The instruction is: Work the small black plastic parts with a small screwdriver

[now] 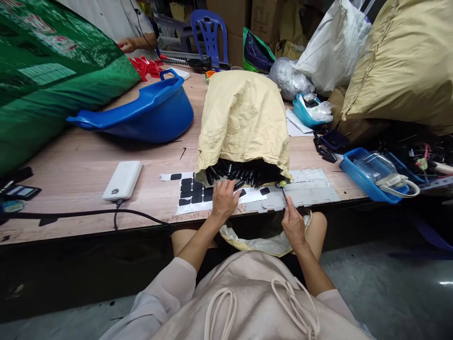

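left hand [224, 202]: fingers close together and bent, at the mouth of the cream sack [244, 118], with thumb and forefinger beside one of the black pieces [239, 185]; whether they grip it cannot be told. right hand [293, 222]: closed, thumb and fingers pinching the thin tool [284, 194], whose upper end meets a small yellow-green knob [282, 183] at the sack's near right corner. the sack lies beyond both hands, its open mouth facing them, many black pieces showing inside. under and to the left of the left hand, the white sheet [198, 207] bears dark rounded stickers [186, 194]; between the hands and beyond the right hand lies the grey board [314, 186]. well left of the left hand, the white power bank [122, 181] rests on the wooden table [159, 165], a cable [117, 204] at its near end; the blue basin [155, 111] lies farther beyond. to the right of the right hand, the blue tray [364, 177] holds a clear plastic container [378, 169]. below and between the hands, an open bag [262, 244] lies between the person's knees.
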